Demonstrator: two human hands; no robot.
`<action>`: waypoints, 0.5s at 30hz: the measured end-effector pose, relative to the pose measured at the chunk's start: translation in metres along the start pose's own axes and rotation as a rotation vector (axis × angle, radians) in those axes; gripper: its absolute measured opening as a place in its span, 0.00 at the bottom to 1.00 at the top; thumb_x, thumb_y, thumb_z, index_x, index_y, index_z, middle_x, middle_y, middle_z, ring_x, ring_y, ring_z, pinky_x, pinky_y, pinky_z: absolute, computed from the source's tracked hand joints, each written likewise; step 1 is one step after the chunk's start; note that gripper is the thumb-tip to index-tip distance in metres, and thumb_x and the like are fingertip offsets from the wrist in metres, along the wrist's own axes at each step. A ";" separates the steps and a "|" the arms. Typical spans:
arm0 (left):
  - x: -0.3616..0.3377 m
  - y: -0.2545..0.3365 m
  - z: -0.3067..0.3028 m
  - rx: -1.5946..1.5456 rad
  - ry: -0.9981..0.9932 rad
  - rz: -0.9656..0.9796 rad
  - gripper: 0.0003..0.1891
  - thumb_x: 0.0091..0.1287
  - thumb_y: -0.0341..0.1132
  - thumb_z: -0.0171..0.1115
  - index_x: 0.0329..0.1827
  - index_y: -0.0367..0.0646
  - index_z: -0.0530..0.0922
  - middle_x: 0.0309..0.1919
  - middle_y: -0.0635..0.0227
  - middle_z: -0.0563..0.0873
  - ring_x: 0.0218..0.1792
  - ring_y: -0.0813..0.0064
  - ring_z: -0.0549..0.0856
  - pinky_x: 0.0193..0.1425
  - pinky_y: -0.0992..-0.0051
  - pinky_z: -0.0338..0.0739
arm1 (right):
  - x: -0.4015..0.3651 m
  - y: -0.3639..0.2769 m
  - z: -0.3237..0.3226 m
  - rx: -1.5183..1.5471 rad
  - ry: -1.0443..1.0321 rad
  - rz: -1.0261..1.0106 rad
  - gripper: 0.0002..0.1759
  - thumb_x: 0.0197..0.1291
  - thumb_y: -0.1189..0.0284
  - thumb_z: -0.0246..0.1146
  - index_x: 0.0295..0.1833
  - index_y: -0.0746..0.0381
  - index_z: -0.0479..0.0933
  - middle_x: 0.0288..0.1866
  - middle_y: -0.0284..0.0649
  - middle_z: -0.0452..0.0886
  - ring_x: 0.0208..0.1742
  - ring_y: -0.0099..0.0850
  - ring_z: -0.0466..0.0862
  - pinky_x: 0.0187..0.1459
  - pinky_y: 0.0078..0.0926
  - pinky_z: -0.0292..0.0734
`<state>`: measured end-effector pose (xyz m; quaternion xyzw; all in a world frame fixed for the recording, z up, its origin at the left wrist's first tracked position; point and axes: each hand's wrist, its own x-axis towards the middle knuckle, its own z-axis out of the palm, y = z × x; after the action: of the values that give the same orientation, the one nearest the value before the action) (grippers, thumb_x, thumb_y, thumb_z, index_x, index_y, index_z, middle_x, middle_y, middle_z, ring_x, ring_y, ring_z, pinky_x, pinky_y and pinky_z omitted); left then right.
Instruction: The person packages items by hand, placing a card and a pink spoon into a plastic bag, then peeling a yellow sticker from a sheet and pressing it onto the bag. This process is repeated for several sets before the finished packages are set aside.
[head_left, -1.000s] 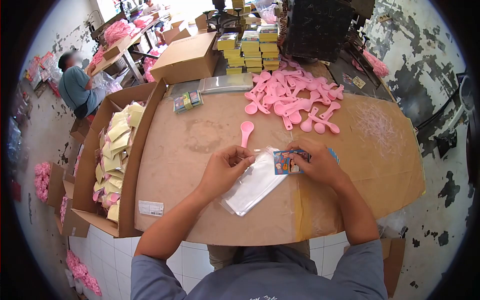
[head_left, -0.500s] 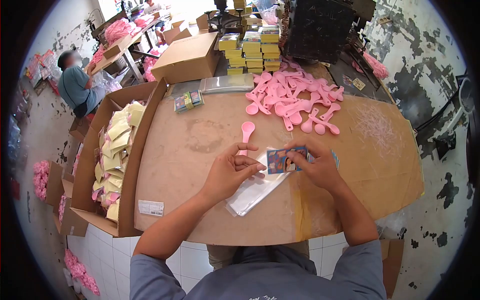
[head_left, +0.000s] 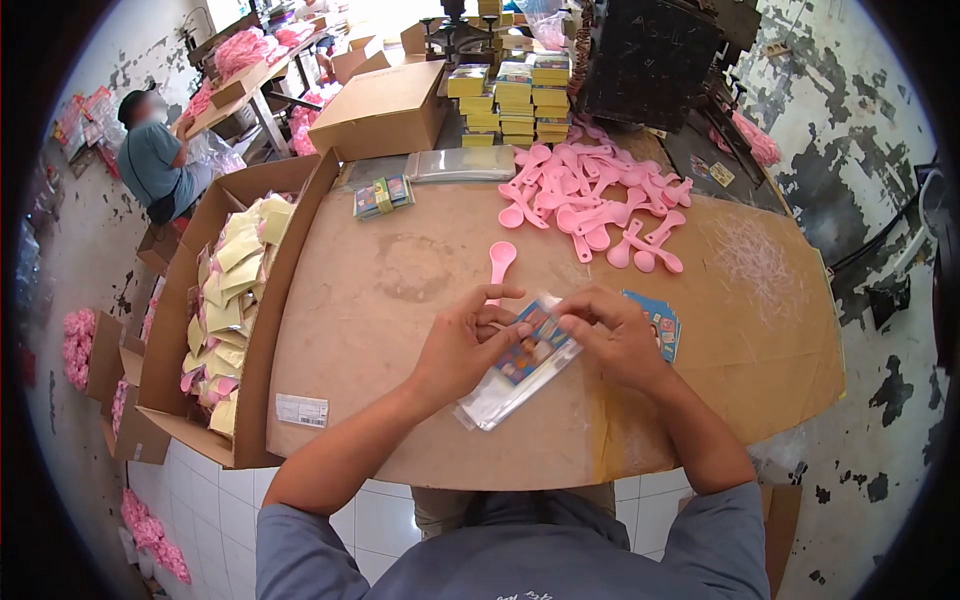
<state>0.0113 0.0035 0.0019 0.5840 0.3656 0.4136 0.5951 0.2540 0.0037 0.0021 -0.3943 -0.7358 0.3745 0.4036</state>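
Note:
A blue printed card (head_left: pixel 528 352) lies slanted along a small pile of clear plastic bags (head_left: pixel 492 403), with clear film showing around its upper end. My left hand (head_left: pixel 462 345) is closed, its thumb over the card's left edge and its fingers curled at the bag. At the card's upper right end, my right hand (head_left: pixel 612 335) pinches with thumb and fingertips. Just beyond my left fingers lies a single pink spoon (head_left: pixel 501 262), its handle end partly hidden. More blue cards (head_left: pixel 656 322) are fanned out beside my right hand.
Pink scoop spoons (head_left: pixel 590 200) are heaped at the back. A banded card bundle (head_left: pixel 382 197) and clear sleeves (head_left: pixel 460 164) lie left of them, before stacked card packs (head_left: pixel 515 95). A carton (head_left: pixel 255 330) of filled packets stands left. A person (head_left: pixel 155 160) sits farther off.
The card has gone from level in my right hand to slanting down over the bags. My right hand has shifted slightly left, uncovering more of the fanned cards.

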 end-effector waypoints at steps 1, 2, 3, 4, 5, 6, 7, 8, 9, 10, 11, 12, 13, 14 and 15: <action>-0.001 0.000 0.000 0.019 -0.012 -0.007 0.22 0.74 0.27 0.69 0.68 0.34 0.74 0.45 0.61 0.90 0.44 0.81 0.90 0.44 0.82 0.84 | 0.000 -0.001 0.002 -0.057 -0.045 -0.086 0.11 0.72 0.72 0.66 0.55 0.66 0.84 0.48 0.39 0.85 0.49 0.28 0.85 0.49 0.28 0.79; -0.001 0.001 -0.001 0.038 -0.025 -0.014 0.22 0.74 0.27 0.69 0.68 0.33 0.74 0.45 0.61 0.90 0.44 0.81 0.90 0.44 0.82 0.84 | 0.001 -0.001 0.003 0.005 -0.072 -0.064 0.11 0.73 0.72 0.65 0.55 0.67 0.84 0.50 0.40 0.85 0.51 0.29 0.85 0.51 0.30 0.79; -0.002 0.000 -0.003 0.052 0.003 0.003 0.22 0.74 0.27 0.69 0.68 0.33 0.74 0.45 0.61 0.90 0.43 0.82 0.90 0.44 0.82 0.84 | 0.005 -0.001 0.003 0.066 -0.101 -0.045 0.11 0.73 0.73 0.64 0.55 0.67 0.84 0.52 0.41 0.85 0.54 0.30 0.84 0.53 0.32 0.79; 0.000 0.000 -0.005 0.066 0.030 0.023 0.21 0.75 0.28 0.68 0.67 0.32 0.75 0.45 0.62 0.91 0.43 0.82 0.90 0.44 0.82 0.84 | 0.010 0.000 0.003 0.126 -0.128 -0.027 0.11 0.73 0.73 0.62 0.54 0.67 0.84 0.54 0.42 0.84 0.56 0.32 0.84 0.55 0.33 0.78; 0.001 0.001 -0.008 0.081 0.058 0.044 0.20 0.75 0.28 0.68 0.67 0.32 0.75 0.45 0.63 0.91 0.43 0.82 0.90 0.43 0.83 0.84 | 0.017 0.000 0.002 0.005 -0.100 -0.014 0.11 0.72 0.74 0.62 0.55 0.66 0.84 0.56 0.42 0.84 0.58 0.34 0.83 0.57 0.35 0.78; 0.002 0.006 -0.012 0.055 0.104 0.049 0.20 0.76 0.29 0.67 0.67 0.32 0.76 0.45 0.63 0.91 0.43 0.82 0.90 0.43 0.83 0.84 | 0.025 0.001 0.002 -0.116 -0.072 0.000 0.12 0.71 0.74 0.62 0.55 0.66 0.84 0.58 0.42 0.84 0.60 0.36 0.83 0.60 0.38 0.77; 0.004 0.014 -0.018 0.028 0.150 0.053 0.19 0.76 0.29 0.67 0.67 0.32 0.76 0.44 0.63 0.91 0.43 0.83 0.90 0.42 0.83 0.84 | 0.032 0.003 0.003 -0.238 -0.044 0.015 0.12 0.70 0.75 0.62 0.55 0.65 0.85 0.60 0.42 0.83 0.62 0.39 0.83 0.62 0.40 0.76; 0.005 0.019 -0.021 0.001 0.195 0.057 0.19 0.77 0.30 0.66 0.66 0.32 0.77 0.44 0.64 0.91 0.43 0.83 0.90 0.42 0.83 0.84 | 0.040 0.010 0.006 -0.407 -0.093 -0.131 0.12 0.68 0.76 0.62 0.54 0.64 0.85 0.60 0.43 0.83 0.64 0.40 0.82 0.64 0.41 0.76; 0.006 0.019 -0.023 -0.050 0.201 0.089 0.19 0.77 0.30 0.66 0.66 0.32 0.77 0.44 0.64 0.91 0.43 0.83 0.90 0.42 0.83 0.85 | 0.047 0.019 0.012 -0.575 -0.140 -0.276 0.13 0.66 0.77 0.63 0.54 0.64 0.85 0.61 0.43 0.83 0.65 0.41 0.81 0.65 0.42 0.75; 0.007 0.017 -0.025 -0.101 0.207 0.120 0.19 0.77 0.31 0.66 0.67 0.32 0.76 0.44 0.64 0.91 0.43 0.83 0.90 0.42 0.82 0.85 | 0.055 0.019 0.017 -0.743 -0.187 -0.421 0.14 0.63 0.77 0.63 0.53 0.63 0.85 0.62 0.43 0.83 0.66 0.42 0.80 0.67 0.43 0.74; 0.008 0.015 -0.027 -0.151 0.214 0.152 0.19 0.78 0.31 0.65 0.67 0.32 0.76 0.45 0.64 0.91 0.43 0.83 0.90 0.42 0.82 0.85 | 0.062 0.016 0.020 -0.806 -0.264 -0.452 0.15 0.62 0.78 0.64 0.54 0.62 0.85 0.62 0.43 0.83 0.66 0.42 0.80 0.67 0.43 0.73; 0.008 0.014 -0.027 -0.123 0.209 0.140 0.19 0.78 0.31 0.66 0.67 0.32 0.76 0.45 0.63 0.91 0.43 0.82 0.90 0.42 0.82 0.86 | 0.072 0.007 0.024 -0.868 -0.342 -0.485 0.16 0.60 0.78 0.64 0.54 0.62 0.85 0.62 0.42 0.83 0.67 0.42 0.80 0.67 0.43 0.73; 0.007 0.013 -0.027 -0.092 0.205 0.128 0.19 0.78 0.31 0.66 0.67 0.31 0.76 0.45 0.62 0.91 0.43 0.82 0.90 0.43 0.81 0.86 | 0.076 0.007 0.027 -0.855 -0.332 -0.542 0.17 0.59 0.78 0.65 0.54 0.61 0.85 0.62 0.42 0.83 0.66 0.42 0.81 0.67 0.43 0.74; 0.006 0.013 -0.027 -0.061 0.201 0.116 0.20 0.77 0.31 0.66 0.67 0.31 0.76 0.46 0.62 0.91 0.43 0.81 0.90 0.44 0.81 0.87 | 0.081 0.008 0.029 -0.843 -0.321 -0.598 0.18 0.57 0.78 0.66 0.55 0.60 0.85 0.62 0.42 0.83 0.66 0.42 0.81 0.68 0.43 0.74; 0.006 0.012 -0.025 -0.095 0.192 0.122 0.20 0.77 0.31 0.66 0.67 0.31 0.76 0.46 0.61 0.91 0.43 0.81 0.90 0.44 0.81 0.87 | 0.086 0.015 0.033 -0.755 -0.224 -0.674 0.19 0.56 0.78 0.67 0.56 0.60 0.84 0.62 0.42 0.83 0.65 0.42 0.81 0.67 0.43 0.75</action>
<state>-0.0106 0.0185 0.0126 0.5340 0.3646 0.5199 0.5583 0.1977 0.0779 0.0021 -0.2108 -0.9445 -0.0280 0.2503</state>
